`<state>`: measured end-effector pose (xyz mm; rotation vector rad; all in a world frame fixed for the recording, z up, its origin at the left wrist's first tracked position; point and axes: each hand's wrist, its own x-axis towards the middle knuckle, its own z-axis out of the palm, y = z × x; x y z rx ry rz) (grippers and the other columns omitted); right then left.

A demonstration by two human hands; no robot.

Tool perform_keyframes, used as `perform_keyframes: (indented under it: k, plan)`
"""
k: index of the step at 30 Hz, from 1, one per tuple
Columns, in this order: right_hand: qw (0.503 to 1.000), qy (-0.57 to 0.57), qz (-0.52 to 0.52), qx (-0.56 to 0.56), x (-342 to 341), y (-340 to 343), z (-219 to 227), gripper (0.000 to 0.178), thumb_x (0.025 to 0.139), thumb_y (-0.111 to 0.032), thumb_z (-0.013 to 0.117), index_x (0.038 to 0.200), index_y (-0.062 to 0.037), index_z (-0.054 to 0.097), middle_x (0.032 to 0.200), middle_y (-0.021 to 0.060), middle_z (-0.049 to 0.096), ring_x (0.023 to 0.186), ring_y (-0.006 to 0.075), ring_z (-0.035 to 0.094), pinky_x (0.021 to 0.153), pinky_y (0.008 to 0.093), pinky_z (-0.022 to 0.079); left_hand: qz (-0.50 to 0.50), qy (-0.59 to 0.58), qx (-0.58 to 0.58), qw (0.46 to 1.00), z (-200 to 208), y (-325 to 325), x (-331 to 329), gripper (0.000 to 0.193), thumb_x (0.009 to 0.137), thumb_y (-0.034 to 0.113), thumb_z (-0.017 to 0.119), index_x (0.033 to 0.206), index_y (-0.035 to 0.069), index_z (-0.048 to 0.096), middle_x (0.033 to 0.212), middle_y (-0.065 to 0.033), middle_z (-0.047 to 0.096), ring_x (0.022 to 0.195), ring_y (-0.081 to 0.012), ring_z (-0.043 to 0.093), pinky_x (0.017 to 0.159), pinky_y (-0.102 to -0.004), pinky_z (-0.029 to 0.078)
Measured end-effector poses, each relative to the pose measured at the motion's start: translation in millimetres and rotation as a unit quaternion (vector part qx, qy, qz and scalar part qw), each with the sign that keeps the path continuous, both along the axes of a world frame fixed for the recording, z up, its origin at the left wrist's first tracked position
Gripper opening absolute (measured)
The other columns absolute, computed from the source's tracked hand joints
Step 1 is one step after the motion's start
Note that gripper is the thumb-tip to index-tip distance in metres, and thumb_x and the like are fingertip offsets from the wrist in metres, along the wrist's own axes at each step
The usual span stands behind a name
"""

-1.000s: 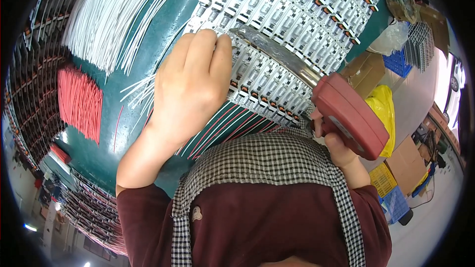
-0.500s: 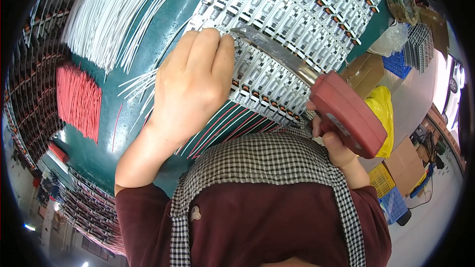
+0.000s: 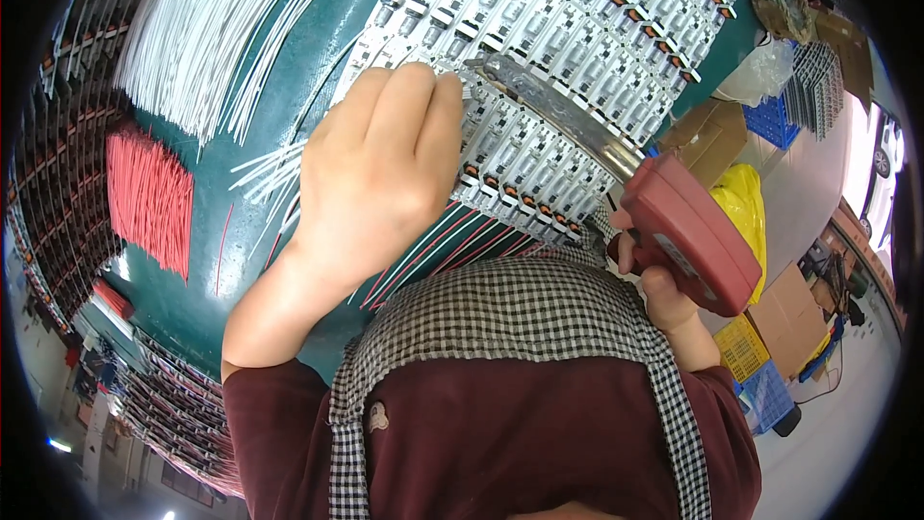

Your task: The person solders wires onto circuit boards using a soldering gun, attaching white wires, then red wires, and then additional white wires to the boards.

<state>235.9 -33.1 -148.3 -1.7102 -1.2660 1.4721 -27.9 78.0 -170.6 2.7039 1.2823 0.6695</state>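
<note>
One red pistol-shaped tool [image 3: 679,226], clamped in the right hand [image 3: 664,299], sits slightly farther right than half a second ago, its tip over a white component-covered panel [image 3: 577,48] on the green table [image 3: 178,303]; fingers of the left hand [image 3: 375,169] bunch together over the panel, tips hidden, their grip impossible to tell

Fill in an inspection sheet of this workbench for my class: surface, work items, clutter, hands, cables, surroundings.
Surface: green tabletop, partly covered.
Job's things: white circuit boards in rows; red-handled tool, its barrel pointing across them.
Clutter: loose red wire beside a red wire bundle; white wire bundle farther off.
Grippers: left hand over the boards, fingertips hidden; right hand grips the tool.
Cables: red and white leads at the boards' near edge; tool cord, nothing seen.
Surroundings: yellow bag, cardboard box, blue crate to the right.
</note>
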Motion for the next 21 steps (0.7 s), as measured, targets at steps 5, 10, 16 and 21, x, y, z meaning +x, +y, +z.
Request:
perform_keyframes:
  k: [5,10,16,21]
  plan:
    - [0.999,-0.014,0.030,0.011,0.2,3.2,1.3,0.051,0.073,-0.035,0.073,0.111,-0.0031,0.060,0.124,0.0206,0.051,0.107,0.0297,0.056,0.086,0.0336,0.045,-0.006,-0.008,-0.005,1.000,-2.8,-1.5,2.9,0.027,0.060,0.004,0.056,0.085,-0.003,0.058,0.074,-0.0057,0.046,0.064,-0.0168,0.049,0.049,-0.0255,0.043]
    - [0.990,-0.082,0.093,0.064,-1.3,3.3,-1.9,0.046,0.075,-0.036,0.071,0.108,-0.0046,0.062,0.122,0.0205,0.053,0.104,0.0294,0.059,0.080,0.0328,0.049,-0.005,-0.003,0.002,1.000,-3.1,-1.2,4.2,0.026,0.060,0.004,0.056,0.085,-0.003,0.058,0.073,-0.0058,0.045,0.064,-0.0167,0.049,0.049,-0.0257,0.043]
    - [0.997,0.076,-0.011,0.004,-1.1,1.0,0.3,0.075,0.072,-0.033,0.076,0.128,0.0048,0.043,0.097,0.0104,0.062,0.073,0.0125,0.060,0.067,0.0240,0.048,-0.006,0.015,-0.003,1.000,-1.1,-1.7,4.6,0.025,0.062,0.004,0.057,0.085,-0.003,0.058,0.073,-0.0060,0.045,0.064,-0.0169,0.049,0.050,-0.0259,0.043]
    - [0.987,0.145,-0.067,0.021,-6.8,2.4,3.8,0.086,0.072,-0.032,0.077,0.132,0.0097,0.032,0.084,0.0045,0.061,0.063,0.0065,0.053,0.060,0.0202,0.044,-0.003,0.014,0.004,1.000,-0.3,-1.8,6.4,0.024,0.062,0.004,0.057,0.085,-0.003,0.057,0.073,-0.0061,0.044,0.064,-0.0171,0.048,0.049,-0.0262,0.043]
